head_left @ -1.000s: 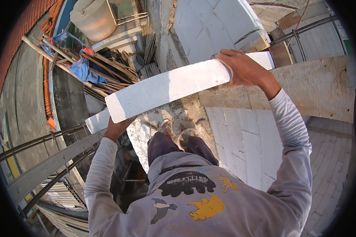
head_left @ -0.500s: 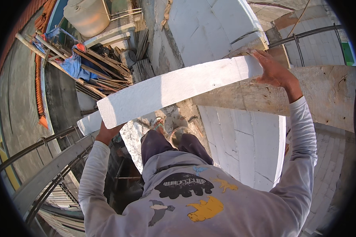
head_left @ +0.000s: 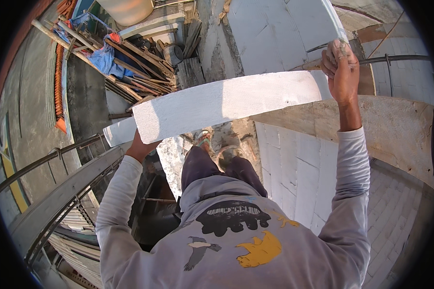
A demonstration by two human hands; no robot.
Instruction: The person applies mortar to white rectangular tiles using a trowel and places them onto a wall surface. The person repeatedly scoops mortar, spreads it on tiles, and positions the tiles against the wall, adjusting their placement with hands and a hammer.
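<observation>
A long white lightweight concrete block (head_left: pixel 183 108) spans the space in front of me, slightly tilted, its right end higher in the picture. My left hand (head_left: pixel 142 146) is closed at the lower edge of its left end, with most of the fingers hidden behind it. Beside the block's right end, my right hand (head_left: pixel 341 70) is curled into a fist with greyish dust on the thumb. Nothing shows in that fist. Another white block (head_left: pixel 120 132) pokes out behind the left end, next to my left hand.
A wooden board (head_left: pixel 371 120) extends off to the right. White block walls (head_left: pixel 294 159) stand below and beyond it. Bare rebar (head_left: pixel 53 156) runs along the left. Scrap timber (head_left: pixel 140 67) with a blue tarp (head_left: pixel 102 60) lies at the far left, below a large tank (head_left: pixel 128 10).
My right hand has gone from open fingers gripping the block's right end to a fist beside it. The view has shifted, and my left hand stays at the block's left end.
</observation>
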